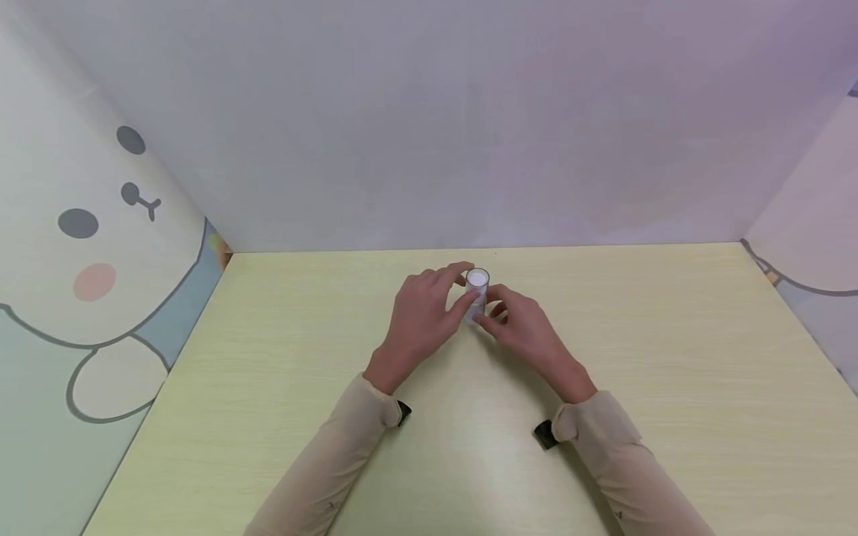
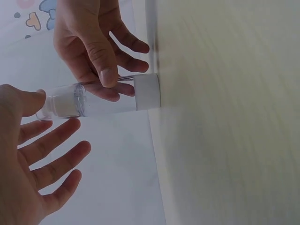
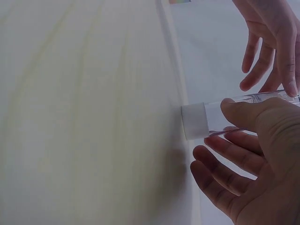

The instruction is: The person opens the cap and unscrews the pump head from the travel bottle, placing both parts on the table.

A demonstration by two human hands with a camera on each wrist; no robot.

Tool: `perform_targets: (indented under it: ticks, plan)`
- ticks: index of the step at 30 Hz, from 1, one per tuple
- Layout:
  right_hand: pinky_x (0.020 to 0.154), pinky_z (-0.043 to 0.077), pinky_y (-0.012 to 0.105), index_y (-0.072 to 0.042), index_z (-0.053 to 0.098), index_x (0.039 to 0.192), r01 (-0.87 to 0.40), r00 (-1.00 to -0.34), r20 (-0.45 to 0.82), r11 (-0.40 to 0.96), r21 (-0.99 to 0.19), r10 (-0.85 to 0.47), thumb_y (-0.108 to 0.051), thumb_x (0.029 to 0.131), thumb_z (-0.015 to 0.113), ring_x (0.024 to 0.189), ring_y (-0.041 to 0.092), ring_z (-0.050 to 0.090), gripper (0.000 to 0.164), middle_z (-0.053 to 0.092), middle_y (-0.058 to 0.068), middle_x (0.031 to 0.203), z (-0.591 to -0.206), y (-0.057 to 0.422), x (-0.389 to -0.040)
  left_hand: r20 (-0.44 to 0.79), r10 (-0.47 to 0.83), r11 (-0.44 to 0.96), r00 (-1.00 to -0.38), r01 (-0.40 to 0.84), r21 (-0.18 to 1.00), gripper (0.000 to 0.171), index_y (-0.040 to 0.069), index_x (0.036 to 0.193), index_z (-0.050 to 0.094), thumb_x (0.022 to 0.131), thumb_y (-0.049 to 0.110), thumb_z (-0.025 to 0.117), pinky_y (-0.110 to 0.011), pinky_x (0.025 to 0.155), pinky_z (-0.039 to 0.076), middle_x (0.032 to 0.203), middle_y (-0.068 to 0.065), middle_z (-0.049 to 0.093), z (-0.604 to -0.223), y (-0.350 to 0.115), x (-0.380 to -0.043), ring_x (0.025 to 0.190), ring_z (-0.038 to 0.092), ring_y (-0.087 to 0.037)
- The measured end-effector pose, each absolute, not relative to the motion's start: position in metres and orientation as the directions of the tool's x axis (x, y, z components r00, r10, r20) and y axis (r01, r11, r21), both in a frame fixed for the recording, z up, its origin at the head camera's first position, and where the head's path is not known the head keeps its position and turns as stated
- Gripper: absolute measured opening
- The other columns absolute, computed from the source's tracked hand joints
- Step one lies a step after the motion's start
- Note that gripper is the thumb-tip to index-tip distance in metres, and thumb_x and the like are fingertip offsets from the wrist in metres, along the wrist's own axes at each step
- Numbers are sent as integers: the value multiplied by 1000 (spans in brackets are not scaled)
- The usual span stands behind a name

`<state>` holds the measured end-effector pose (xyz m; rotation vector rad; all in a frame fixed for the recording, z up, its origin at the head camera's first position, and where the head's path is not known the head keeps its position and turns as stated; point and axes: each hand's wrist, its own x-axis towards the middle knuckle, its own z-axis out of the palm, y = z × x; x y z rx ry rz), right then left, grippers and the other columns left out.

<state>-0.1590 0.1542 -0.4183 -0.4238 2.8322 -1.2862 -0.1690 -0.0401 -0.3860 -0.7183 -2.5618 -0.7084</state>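
A clear cylindrical bottle [image 1: 477, 278] stands upright on the table, between both hands. In the left wrist view its white base [image 2: 148, 91] meets the tabletop, and a clear cap [image 2: 65, 104] with a white part inside tops it. My left hand [image 1: 424, 311] pinches that cap between thumb and index finger, the other fingers spread. Lower down, my right hand [image 1: 527, 326] holds the clear body just above the base, thumb on one side and fingers on the other. The right wrist view shows the same white base [image 3: 195, 121] beside the right thumb.
The pale wood-grain table [image 1: 281, 335] ends at a plain light wall [image 1: 429, 149] just behind the bottle. A side panel with a cartoon animal [image 1: 100, 171] borders the left, and another printed panel [image 1: 811, 208] the right.
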Motion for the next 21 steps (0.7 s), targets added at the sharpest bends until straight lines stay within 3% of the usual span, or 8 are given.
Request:
perform_targets:
  ticks: [10, 21]
  plan:
    - [77, 61, 40, -8, 64, 128, -273, -958, 139, 638, -721, -252, -18, 96, 76, 93, 27, 72, 36, 73, 10, 121, -417, 156, -159, 517, 351, 733, -781, 573, 367, 36, 15, 130, 68, 99, 34, 73, -39, 78, 55, 106, 1, 79, -387, -38, -169, 85, 70, -18]
    - [90, 61, 47, -12, 61, 133, -295, -952, 159, 648, -702, -262, -22, 98, 74, 108, 29, 72, 39, 75, 10, 120, -408, 160, -147, 494, 292, 680, -819, 541, 496, 35, 16, 130, 66, 98, 29, 73, -40, 73, 54, 102, -6, 78, -383, -44, -160, 91, 73, -24]
